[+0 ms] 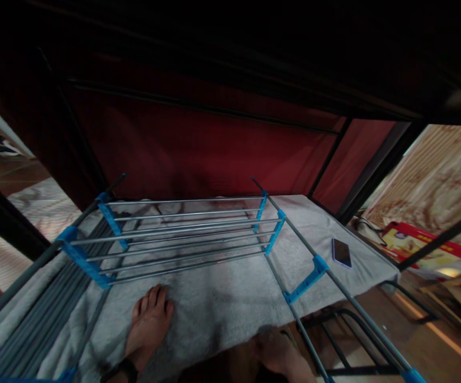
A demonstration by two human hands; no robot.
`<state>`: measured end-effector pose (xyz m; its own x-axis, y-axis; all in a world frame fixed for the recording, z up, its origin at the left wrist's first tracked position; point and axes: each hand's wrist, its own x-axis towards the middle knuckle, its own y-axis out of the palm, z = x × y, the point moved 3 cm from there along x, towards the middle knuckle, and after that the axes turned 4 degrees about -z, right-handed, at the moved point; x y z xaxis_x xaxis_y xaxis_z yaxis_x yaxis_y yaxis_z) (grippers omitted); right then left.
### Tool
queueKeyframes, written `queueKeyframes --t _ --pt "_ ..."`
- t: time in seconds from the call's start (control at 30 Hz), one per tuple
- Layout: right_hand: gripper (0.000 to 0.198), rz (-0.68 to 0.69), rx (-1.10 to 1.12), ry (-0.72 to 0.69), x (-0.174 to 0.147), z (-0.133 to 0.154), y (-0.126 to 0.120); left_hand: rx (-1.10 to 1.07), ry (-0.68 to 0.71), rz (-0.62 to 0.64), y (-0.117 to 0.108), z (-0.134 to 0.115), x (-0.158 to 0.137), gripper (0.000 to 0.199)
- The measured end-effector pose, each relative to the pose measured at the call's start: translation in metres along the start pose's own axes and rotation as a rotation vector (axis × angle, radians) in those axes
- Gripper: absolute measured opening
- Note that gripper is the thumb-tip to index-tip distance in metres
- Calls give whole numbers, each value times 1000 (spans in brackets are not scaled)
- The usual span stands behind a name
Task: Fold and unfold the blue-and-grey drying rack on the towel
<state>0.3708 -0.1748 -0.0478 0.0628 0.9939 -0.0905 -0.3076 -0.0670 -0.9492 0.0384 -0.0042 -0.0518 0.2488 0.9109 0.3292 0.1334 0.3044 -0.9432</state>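
My left hand (150,314), with a dark band at its wrist, lies palm down on the pale cloth (214,303), its fingers stretched forward and holding nothing visible. Blurred near the cloth's front edge is my right hand (276,351); its fingers cannot be made out. Ahead of both hands stands a rack frame (194,231) of thin grey tubes joined by blue plastic brackets (84,258). Another blue bracket (306,282) links the two right-hand tubes, nearer to my right hand. Left of my left hand, several loose grey tubes (50,303) lie side by side.
A phone (341,252) rests on the cloth at the right. Behind the rack hangs dark red fabric (214,143) on a black frame. Black metal bars (342,340) show below the cloth's right edge. On the far right is a red and yellow box (422,244).
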Motion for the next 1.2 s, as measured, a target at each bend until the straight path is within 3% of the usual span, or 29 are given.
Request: queueKeyframes --t 0.07,0.13,0.27,0.4,0.63,0.9,1.2 --pt "26 124 87 50 -3 -12 -4 6 -1 -1 -2 -1 0 46" --pt "35 153 165 107 -3 -17 -6 14 12 14 -5 -3 -1 45" --pt "37 26 -18 171 -7 -12 2 21 -1 39 -9 -5 -2 44" --pt "30 -114 -218 98 -15 -10 6 -10 -8 17 -9 -6 -2 46" --pt "31 -139 -286 80 -19 -14 -3 -26 -52 -5 -9 -11 0 49" --pt "29 -325 -299 104 -32 -22 -16 -15 -10 -68 -10 -13 -2 48" --pt "40 -327 -34 30 -45 -46 36 -8 -17 -61 -8 -12 -3 49"
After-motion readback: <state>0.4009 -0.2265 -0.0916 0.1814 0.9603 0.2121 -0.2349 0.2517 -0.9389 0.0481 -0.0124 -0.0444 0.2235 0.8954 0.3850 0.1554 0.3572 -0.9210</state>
